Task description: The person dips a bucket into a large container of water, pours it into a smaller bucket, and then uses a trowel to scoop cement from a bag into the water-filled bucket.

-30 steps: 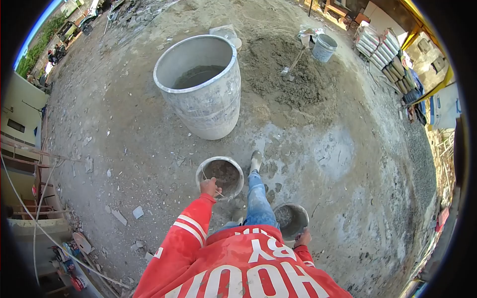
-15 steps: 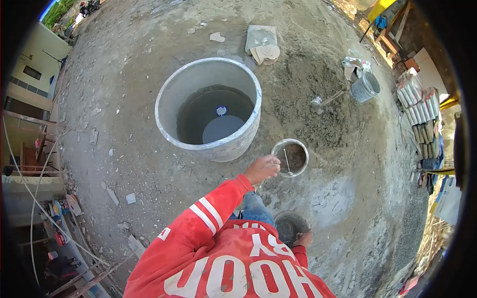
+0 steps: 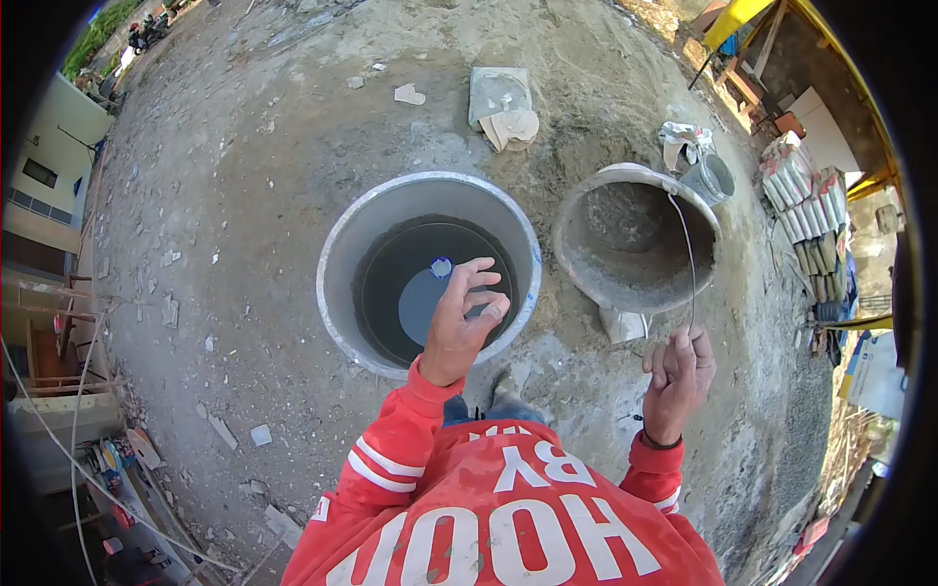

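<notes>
A dirty bucket (image 3: 625, 269) hangs tilted in front of me on the right, its inner wall smeared with grey cement. Its thin wire handle (image 3: 690, 249) runs down to my right hand (image 3: 680, 376), whose fingers are closed on it. My left hand (image 3: 461, 322) is raised over the near side of a large round tub (image 3: 330, 278); its fingers are curved and apart, with nothing in them. Dark water (image 3: 391, 283) stands in the tub, and a small blue-and-white item (image 3: 441, 268) shows there. Below the bucket a pale object (image 3: 623, 324) is mostly covered.
Behind the tub lie a torn bag (image 3: 500, 93) and a pale scrap (image 3: 510, 130). Another bucket (image 3: 718, 176) stands at back right, beside a crumpled sack (image 3: 684, 142). Stacked bags (image 3: 801, 195) line the right side. Rubble pieces (image 3: 261, 435) dot the ground at left.
My left hand has let go of the small bucket's handle and moved left over the tub. My right hand has come up and forward from low at my side, lifting the bucket by its handle.
</notes>
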Demonstrator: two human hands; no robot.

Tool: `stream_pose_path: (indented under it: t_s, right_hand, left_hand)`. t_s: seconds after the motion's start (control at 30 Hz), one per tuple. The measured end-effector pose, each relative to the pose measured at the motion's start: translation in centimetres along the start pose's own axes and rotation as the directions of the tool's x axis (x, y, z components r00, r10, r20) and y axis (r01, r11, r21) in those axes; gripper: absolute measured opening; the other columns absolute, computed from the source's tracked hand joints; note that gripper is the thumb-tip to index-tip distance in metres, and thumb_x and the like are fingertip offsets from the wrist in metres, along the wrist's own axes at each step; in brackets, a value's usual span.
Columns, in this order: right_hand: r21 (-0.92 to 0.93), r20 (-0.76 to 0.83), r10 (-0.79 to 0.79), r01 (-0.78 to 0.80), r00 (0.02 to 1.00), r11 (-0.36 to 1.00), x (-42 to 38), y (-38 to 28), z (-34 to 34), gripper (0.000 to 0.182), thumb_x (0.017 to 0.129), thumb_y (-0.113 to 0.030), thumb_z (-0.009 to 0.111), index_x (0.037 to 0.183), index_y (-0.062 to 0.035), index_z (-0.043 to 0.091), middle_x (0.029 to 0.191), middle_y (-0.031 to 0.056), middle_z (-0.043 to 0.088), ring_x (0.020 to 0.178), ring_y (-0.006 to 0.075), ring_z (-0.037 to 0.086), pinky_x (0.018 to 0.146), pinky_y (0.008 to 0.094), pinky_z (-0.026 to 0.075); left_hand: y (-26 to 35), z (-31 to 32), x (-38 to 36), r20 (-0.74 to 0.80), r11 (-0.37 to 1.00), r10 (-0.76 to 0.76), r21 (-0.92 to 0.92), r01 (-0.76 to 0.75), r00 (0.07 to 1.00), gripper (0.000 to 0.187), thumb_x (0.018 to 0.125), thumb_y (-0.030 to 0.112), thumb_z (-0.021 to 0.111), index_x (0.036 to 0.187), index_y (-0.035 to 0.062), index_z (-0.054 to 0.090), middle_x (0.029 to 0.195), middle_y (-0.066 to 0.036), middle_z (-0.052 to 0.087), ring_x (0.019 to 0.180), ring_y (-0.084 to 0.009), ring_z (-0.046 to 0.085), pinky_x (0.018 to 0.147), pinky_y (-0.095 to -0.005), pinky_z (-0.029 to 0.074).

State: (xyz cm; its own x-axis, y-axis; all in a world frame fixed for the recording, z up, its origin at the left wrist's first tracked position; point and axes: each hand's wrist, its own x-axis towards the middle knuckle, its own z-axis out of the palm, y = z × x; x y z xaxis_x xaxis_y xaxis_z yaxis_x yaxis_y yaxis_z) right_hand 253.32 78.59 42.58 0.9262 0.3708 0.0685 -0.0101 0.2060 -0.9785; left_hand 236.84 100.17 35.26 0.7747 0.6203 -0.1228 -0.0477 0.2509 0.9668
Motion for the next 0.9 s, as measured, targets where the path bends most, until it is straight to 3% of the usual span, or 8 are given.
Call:
stream_pose_path:
  t_s: [0.07,0.2,0.33,0.47,0.6,0.67,0.83,0.9]
  right_hand:
    - [0.089,0.093,-0.058,0.050,0.994,0.995,-0.4,-1.9,3.4,0.025,0.100,-0.022,0.056,0.100,0.0032,0.058,0.054,-0.0077,0.033,0.042,0.0032,0.029,0.044,0.0233,0.034]
    - [0.173,0.194,0.015,-0.050,0.981,0.984,0.7,-1.8,8.9,0.030,0.101,-0.023,0.056,0.105,0.0066,0.062,0.054,-0.0086,0.033,0.043,0.0033,0.029,0.044,0.0225,0.034]
    - [0.088,0.268,0.282,-0.315,0.921,0.945,3.0,2.6,15.3,0.029,0.103,-0.021,0.055,0.104,0.0061,0.065,0.055,-0.0091,0.031,0.045,0.0030,0.028,0.045,0.0227,0.034]
    - [-0.131,0.367,0.462,-0.447,0.807,0.885,7.1,12.6,20.9,0.030,0.103,-0.022,0.052,0.101,0.0038,0.067,0.054,-0.0069,0.038,0.045,0.0038,0.035,0.046,0.0237,0.037]
    - [-0.581,0.382,0.503,-0.222,0.775,0.783,11.7,24.1,25.3,0.026,0.097,-0.020,0.054,0.088,-0.0028,0.072,0.067,0.0005,0.057,0.056,0.0134,0.056,0.055,0.0291,0.050]
    - [-0.670,0.517,0.258,0.198,0.816,0.715,13.4,32.8,25.8,0.028,0.093,-0.020,0.051,0.081,-0.0067,0.073,0.084,0.0085,0.069,0.075,0.0265,0.067,0.069,0.0383,0.055]
    - [-0.638,0.763,0.373,0.705,0.528,0.308,13.2,51.9,23.8,0.026,0.093,-0.023,0.050,0.095,-0.0097,0.072,0.100,0.0154,0.072,0.095,0.0354,0.068,0.081,0.0496,0.054]
    - [-0.778,0.615,0.425,0.422,0.665,0.466,11.1,55.8,23.2,0.024,0.092,-0.020,0.048,0.095,-0.0128,0.071,0.106,0.0119,0.071,0.104,0.0332,0.066,0.085,0.0504,0.051]
  left_hand:
    - [2.1,-2.2,0.4,-0.088,0.987,0.150,0.076,-0.144,0.985,0.065,0.091,0.016,0.069,0.146,0.0025,0.036,0.129,-0.015,0.047,0.111,-0.0231,0.057,0.086,-0.0316,0.053]
    - [2.6,-7.0,0.8,-0.225,0.949,0.314,0.042,-0.312,0.922,0.034,0.089,0.004,0.065,0.113,0.0049,0.042,0.104,-0.005,0.042,0.088,-0.0111,0.048,0.075,-0.0238,0.051]
    - [1.0,-10.1,-0.2,-0.417,0.949,0.310,0.189,-0.252,0.854,0.023,0.090,0.004,0.066,0.099,0.0055,0.045,0.083,0.001,0.043,0.072,-0.0051,0.042,0.059,-0.0198,0.037]
    - [-5.5,-13.8,1.6,-0.526,0.957,0.030,0.261,0.128,0.850,0.026,0.092,0.010,0.069,0.077,0.0041,0.048,0.068,0.002,0.046,0.061,-0.0045,0.042,0.050,-0.0222,0.035]
    - [-12.3,-15.1,6.2,-0.583,0.896,-0.409,-0.110,0.431,0.702,0.027,0.092,0.015,0.068,0.073,0.0024,0.054,0.066,-0.004,0.060,0.056,-0.0088,0.056,0.049,-0.0251,0.046]
    - [-15.4,-15.3,8.8,-0.563,0.815,-0.552,-0.212,0.539,0.615,0.018,0.092,0.015,0.066,0.081,0.0019,0.061,0.074,-0.007,0.065,0.065,-0.0166,0.068,0.053,-0.0291,0.055]
    - [-25.9,-15.7,14.1,-0.512,0.624,-0.760,-0.401,0.671,0.402,0.014,0.093,0.014,0.060,0.094,0.0002,0.064,0.084,-0.010,0.067,0.073,-0.0249,0.072,0.055,-0.0350,0.058]
    - [-31.3,-16.5,16.0,-0.572,0.636,-0.740,-0.424,0.644,0.354,0.014,0.089,0.008,0.063,0.095,-0.0032,0.069,0.084,-0.015,0.072,0.062,-0.0240,0.072,0.052,-0.0334,0.058]
